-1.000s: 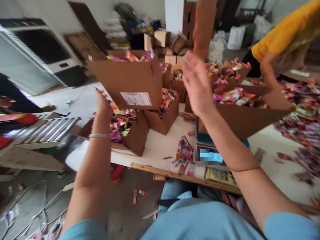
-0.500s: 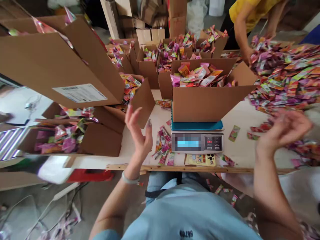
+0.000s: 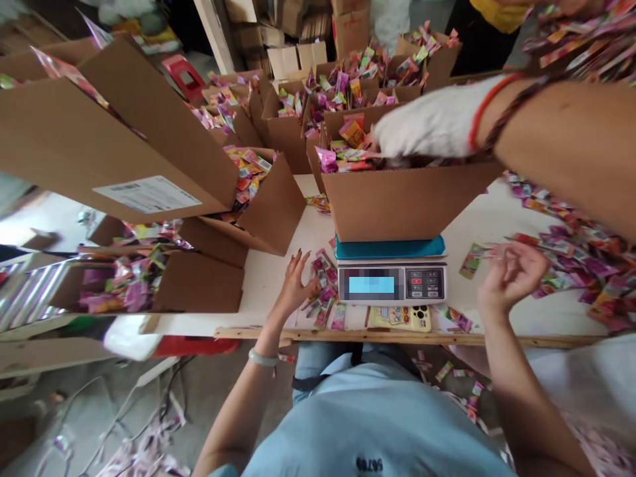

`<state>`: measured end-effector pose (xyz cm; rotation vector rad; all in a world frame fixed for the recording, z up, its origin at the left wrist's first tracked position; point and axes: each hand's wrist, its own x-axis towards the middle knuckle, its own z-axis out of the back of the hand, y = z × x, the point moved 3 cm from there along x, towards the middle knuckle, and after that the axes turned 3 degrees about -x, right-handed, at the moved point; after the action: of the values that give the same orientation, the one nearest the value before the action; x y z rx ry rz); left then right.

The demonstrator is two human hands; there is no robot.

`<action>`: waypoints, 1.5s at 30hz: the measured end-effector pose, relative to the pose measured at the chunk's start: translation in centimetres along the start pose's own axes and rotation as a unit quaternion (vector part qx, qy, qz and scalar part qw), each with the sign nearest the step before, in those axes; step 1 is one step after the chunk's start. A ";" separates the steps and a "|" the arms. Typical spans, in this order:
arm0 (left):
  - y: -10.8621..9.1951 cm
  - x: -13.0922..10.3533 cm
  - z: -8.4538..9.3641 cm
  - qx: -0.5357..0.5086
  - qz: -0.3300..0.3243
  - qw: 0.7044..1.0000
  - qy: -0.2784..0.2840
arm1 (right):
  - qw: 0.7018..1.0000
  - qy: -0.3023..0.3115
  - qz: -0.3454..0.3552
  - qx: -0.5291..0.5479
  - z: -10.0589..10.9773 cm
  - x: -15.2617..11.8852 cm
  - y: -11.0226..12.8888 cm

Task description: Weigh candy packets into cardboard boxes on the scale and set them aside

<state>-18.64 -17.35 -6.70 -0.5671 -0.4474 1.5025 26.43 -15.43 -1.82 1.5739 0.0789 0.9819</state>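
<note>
My left hand [image 3: 295,289] hovers just left of the loose packets [image 3: 324,281] on the table, its fingers apart and nothing in them. To the right of the scale, my right hand [image 3: 515,275] has its fingers curled in; anything inside them is hidden. A green packet [image 3: 471,260] lies beside its fingertips. On the blue platform [image 3: 390,248] of the digital scale [image 3: 392,283] stands an open cardboard box [image 3: 407,205] of small colourful packets [image 3: 354,132]. Another person's white-gloved hand [image 3: 430,122] reaches into this box from the right, its fingers hidden.
Filled boxes [image 3: 285,136] stand behind the scale. A tall labelled box [image 3: 149,152] and lower boxes [image 3: 199,278] crowd the left. Packets are heaped on the right [image 3: 571,258]. A phone in a yellow case [image 3: 397,318] lies by the wooden table edge [image 3: 477,339].
The gloved hand has come in from the right into the box on the scale. My left hand has lowered towards the table; my right hand has moved left, near the green packet.
</note>
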 end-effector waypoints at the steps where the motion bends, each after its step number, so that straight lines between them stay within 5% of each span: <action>1: 0.0 0.2 -0.1 0.007 0.003 1.000 0.023 | 1.000 0.003 -0.003 0.000 -0.1 -0.1 0.0; 8: -0.6 -0.2 -2.9 0.079 0.010 0.980 0.181 | 1.000 0.018 -0.025 -0.005 -0.1 -2.2 0.5; 21: 1.4 -1.9 -1.9 0.014 0.051 0.984 0.172 | 0.996 -0.003 0.088 0.030 0.2 -0.5 3.1; 25: 1.7 -2.3 -1.8 0.001 0.071 0.985 0.160 | 0.980 -0.014 0.186 0.063 -0.8 2.9 5.8; 30: 2.5 -2.9 -1.9 -0.025 0.079 0.987 0.136 | 0.918 -0.007 0.377 0.122 -2.6 8.3 10.8; 34: 3.2 -3.5 -2.2 -0.035 0.071 0.990 0.119 | 0.885 0.047 0.444 0.127 -4.3 10.8 15.0; 38: 3.9 -4.0 -2.5 -0.049 0.071 0.992 0.095 | 0.908 0.104 0.395 0.095 -6.2 11.6 18.5; 41: 4.5 -4.2 -2.7 -0.058 0.070 0.993 0.075 | 0.915 0.163 0.366 0.043 -8.0 12.1 19.8; 45: 5.2 -4.5 -3.0 -0.057 0.057 0.996 0.049 | 0.886 0.287 0.359 -0.068 -10.6 13.0 20.4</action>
<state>-21.09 -22.15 -11.93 -0.7639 -0.4323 1.5574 18.78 -5.60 21.48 1.1331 -0.1753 1.9773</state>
